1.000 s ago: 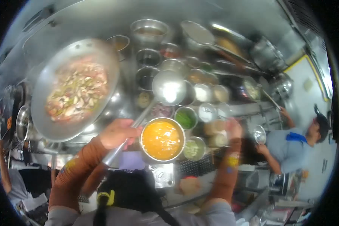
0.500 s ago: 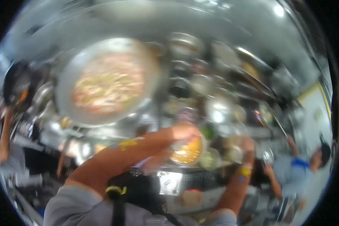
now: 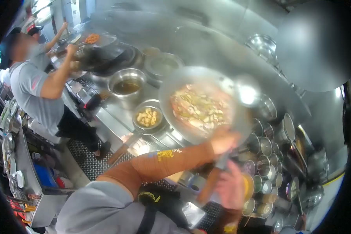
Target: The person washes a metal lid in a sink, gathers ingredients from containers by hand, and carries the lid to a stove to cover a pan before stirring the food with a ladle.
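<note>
My left hand (image 3: 224,141) is closed around the metal handle of a ladle, at the lower right edge of a wide pan (image 3: 168,84). The ladle's bright round bowl (image 3: 247,93) is above the hand, by the pan's right side. Its wooden handle end (image 3: 209,185) points down. Beside that end, my right hand (image 3: 231,187) is blurred, with its fingers apart. Sliced mushrooms and green and reddish pieces (image 3: 201,109) lie in the pan. To the right of my right hand, a container of orange liquid (image 3: 247,185) is partly hidden.
A pot of brown liquid (image 3: 126,85) and a bowl of yellowish pieces (image 3: 147,117) stand left of the pan. Many small containers (image 3: 263,163) are at the right. A person (image 3: 39,89) works at the far left. A blurred round object (image 3: 318,46) fills the upper right.
The view has swung left, so the pan and containers appear farther right. My left hand has moved with the ladle to the pan's edge. My right hand has come closer to the ladle's handle.
</note>
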Demonstrator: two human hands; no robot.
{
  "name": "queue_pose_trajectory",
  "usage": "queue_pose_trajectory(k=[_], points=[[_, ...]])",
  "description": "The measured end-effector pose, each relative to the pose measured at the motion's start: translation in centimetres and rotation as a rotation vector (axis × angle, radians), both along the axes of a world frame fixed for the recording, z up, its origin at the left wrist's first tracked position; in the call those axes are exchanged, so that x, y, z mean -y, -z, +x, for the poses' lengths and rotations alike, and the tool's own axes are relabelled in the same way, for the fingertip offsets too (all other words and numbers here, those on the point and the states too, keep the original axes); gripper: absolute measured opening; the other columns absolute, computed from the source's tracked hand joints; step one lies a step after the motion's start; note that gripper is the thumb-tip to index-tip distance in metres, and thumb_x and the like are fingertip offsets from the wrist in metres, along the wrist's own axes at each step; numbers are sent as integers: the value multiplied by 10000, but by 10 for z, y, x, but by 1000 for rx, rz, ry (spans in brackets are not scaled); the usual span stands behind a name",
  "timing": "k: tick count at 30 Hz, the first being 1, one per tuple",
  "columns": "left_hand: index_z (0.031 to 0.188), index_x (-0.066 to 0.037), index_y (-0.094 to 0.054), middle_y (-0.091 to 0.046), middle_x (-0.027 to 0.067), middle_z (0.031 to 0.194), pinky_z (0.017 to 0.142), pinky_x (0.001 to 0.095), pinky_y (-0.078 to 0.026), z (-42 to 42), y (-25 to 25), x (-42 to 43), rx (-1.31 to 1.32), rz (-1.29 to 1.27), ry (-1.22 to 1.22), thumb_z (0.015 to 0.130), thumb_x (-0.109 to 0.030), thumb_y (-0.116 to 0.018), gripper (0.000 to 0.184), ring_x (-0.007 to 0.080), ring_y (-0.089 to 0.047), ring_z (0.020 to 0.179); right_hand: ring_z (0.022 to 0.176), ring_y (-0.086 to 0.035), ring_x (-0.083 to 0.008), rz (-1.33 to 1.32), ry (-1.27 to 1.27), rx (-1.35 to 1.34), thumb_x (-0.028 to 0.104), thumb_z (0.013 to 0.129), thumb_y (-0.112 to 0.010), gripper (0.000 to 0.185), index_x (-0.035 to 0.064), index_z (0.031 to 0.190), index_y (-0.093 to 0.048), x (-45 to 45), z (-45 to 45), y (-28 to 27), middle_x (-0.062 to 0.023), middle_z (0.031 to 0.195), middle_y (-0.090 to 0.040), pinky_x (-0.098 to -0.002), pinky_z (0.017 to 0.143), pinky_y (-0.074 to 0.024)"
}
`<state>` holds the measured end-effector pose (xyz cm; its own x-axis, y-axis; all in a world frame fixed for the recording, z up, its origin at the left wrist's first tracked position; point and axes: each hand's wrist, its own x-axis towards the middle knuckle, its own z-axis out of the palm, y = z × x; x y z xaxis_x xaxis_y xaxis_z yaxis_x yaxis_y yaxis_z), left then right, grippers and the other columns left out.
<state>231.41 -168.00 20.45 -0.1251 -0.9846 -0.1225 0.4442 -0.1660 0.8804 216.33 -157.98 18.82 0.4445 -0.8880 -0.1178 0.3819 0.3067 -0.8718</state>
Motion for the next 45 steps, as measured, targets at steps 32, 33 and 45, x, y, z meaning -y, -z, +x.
queue_pose_trajectory(k=[32,33,45], points=[[812,-88,-671,-665,96,891,733,404,-495,258,496,-620,1329,930,224,777,-279,-552,227,259,-629,850,582,-550,-132,402,-384,280,4,767,-588,73,15,792,-520,328,388,70,-121,790,-578,-213,478,-477],[806,-91,-668,-664,89,878,719,405,-495,262,497,-617,1344,908,212,774,-274,-558,216,249,-629,836,585,-552,-133,411,-390,304,1,767,-588,73,15,797,-523,333,388,75,-125,800,-577,-213,481,-479],[781,-151,-616,-621,7,716,543,368,-473,319,475,-532,154,1084,-845,776,-184,-574,54,155,-584,656,593,-550,-126,452,-345,277,-10,747,-593,102,52,731,-513,337,386,72,-123,822,-572,-205,482,-478]])
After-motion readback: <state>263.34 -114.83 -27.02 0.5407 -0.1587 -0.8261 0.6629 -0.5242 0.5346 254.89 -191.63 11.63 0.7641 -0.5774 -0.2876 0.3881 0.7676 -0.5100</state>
